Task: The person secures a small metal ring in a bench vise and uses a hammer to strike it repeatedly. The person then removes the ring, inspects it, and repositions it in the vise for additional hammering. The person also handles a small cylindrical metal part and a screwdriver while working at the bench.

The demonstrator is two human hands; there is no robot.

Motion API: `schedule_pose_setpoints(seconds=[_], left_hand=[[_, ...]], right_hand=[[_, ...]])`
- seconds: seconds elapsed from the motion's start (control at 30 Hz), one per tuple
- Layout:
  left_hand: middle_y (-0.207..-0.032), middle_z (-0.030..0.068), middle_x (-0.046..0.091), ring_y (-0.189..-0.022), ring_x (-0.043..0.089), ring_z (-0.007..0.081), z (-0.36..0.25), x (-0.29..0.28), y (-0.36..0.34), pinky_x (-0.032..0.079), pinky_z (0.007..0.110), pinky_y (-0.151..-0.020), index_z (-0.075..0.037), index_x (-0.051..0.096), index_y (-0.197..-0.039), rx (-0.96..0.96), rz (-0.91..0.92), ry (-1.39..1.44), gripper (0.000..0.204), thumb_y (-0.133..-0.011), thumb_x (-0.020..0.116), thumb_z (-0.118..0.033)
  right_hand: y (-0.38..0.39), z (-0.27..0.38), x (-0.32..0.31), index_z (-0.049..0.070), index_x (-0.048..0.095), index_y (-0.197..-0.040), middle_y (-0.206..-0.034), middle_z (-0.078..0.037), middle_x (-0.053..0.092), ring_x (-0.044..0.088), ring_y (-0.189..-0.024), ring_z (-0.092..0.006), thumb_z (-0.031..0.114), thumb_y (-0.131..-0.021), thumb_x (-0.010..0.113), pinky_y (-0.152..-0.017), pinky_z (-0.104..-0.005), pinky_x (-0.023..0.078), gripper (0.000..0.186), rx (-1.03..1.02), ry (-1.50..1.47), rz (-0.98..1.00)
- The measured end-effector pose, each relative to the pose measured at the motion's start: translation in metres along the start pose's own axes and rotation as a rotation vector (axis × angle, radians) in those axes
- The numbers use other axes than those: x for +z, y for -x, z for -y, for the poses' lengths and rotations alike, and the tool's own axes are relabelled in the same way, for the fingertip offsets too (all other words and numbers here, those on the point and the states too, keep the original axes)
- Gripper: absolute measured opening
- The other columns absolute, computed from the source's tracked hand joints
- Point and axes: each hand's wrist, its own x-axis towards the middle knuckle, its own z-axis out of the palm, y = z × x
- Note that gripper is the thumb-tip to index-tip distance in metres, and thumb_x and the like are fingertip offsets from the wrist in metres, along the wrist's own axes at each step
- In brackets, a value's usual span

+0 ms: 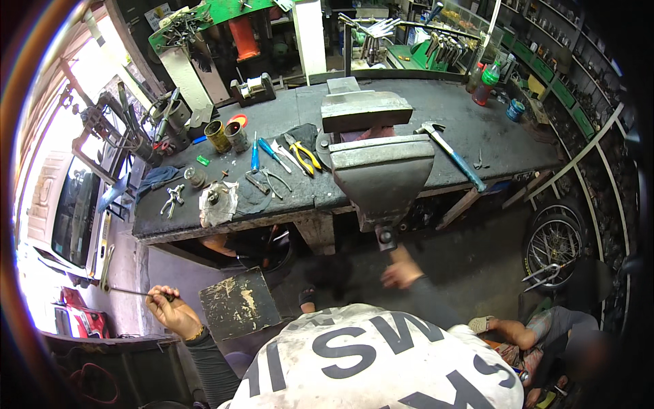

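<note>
My left hand [172, 313], off to the left of the bench, is closed on a thin metal rod [129, 292] that points outward to the left. What kind of tool it is I cannot make out. In front of me a large grey bench vise [385, 170] is fixed to the bench edge. Its screw end [386, 238] faces me, and my right hand [402, 271] is just below it, closed around the vise handle, slightly smeared by motion. Something reddish [371, 133] shows between the jaws, mostly hidden.
On the dark workbench [286, 116] lie a hammer [453, 157], yellow-handled pliers [303, 153], blue screwdrivers [255, 153] and tins [218, 136]. Bottles [485, 85] stand at the far right. A worn board [240, 303] is near my left arm. Another person [545, 341] sits low at right, beside a wheel [555, 238].
</note>
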Motion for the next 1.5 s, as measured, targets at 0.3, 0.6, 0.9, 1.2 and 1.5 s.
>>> schedule_pose_setpoints(seconds=[0.3, 0.6, 0.9, 1.2, 1.5], left_hand=[[-0.088, 0.0005, 0.046, -0.075, 0.044, 0.0091, 0.001, 0.015, 0.002, 0.038, 0.024, -0.065, -0.008, 0.049, -0.093, 0.02, 0.011, -0.081, 0.011, -0.098, 0.046, -0.017], [-0.088, 0.0009, 0.046, -0.075, 0.043, 0.0092, -0.014, 0.002, -0.008, 0.037, 0.024, -0.065, -0.008, 0.049, -0.094, 0.018, 0.009, -0.101, 0.01, -0.098, 0.047, -0.018], [-0.088, 0.0015, 0.046, -0.076, 0.043, 0.0097, 0.003, -0.012, -0.035, 0.038, 0.024, -0.065, -0.008, 0.048, -0.093, 0.015, -0.004, -0.1, 0.009, -0.098, 0.045, -0.015], [-0.089, 0.0023, 0.046, -0.076, 0.043, 0.0101, 0.039, 0.0, -0.097, 0.038, 0.025, -0.065, -0.007, 0.048, -0.093, -0.021, 0.126, -0.024, 0.01, -0.098, 0.044, -0.014], [-0.09, 0.0027, 0.046, -0.076, 0.042, 0.0105, 0.066, -0.003, -0.12, 0.037, 0.025, -0.065, -0.006, 0.049, -0.094, -0.114, 0.167, 0.058, 0.01, -0.099, 0.043, -0.013]], right_hand=[[0.137, 0.13, 0.122, 0.03, -0.014, -0.146, -0.082, -0.013, 0.059, 0.06, -0.059, -0.0156, -0.005, -0.085, 0.053, -0.062, -0.0312, 0.056, 0.096, -0.615, 0.03, 0.874], [0.012, 0.031, 0.022, 0.032, -0.012, -0.146, -0.06, -0.007, 0.052, 0.051, -0.047, -0.0135, -0.011, -0.072, 0.045, -0.048, -0.0324, 0.053, 0.103, -0.19, 0.214, 0.113], [0.136, 0.132, 0.094, 0.039, -0.007, -0.146, -0.061, -0.005, 0.052, 0.048, -0.041, -0.01, -0.011, -0.07, 0.044, -0.041, -0.0266, 0.051, 0.104, -0.735, -0.173, 0.293], [0.051, 0.057, 0.142, 0.037, -0.008, -0.146, -0.059, 0.001, 0.043, 0.042, -0.044, -0.0081, -0.003, -0.079, 0.05, -0.069, -0.0414, 0.055, 0.097, -0.188, 0.111, 0.514], [0.1, 0.104, 0.019, 0.032, -0.004, -0.148, -0.054, -0.001, 0.049, 0.041, -0.037, -0.0078, -0.005, -0.071, 0.04, -0.045, -0.0318, 0.054, 0.096, -0.604, 0.091, -0.45]])
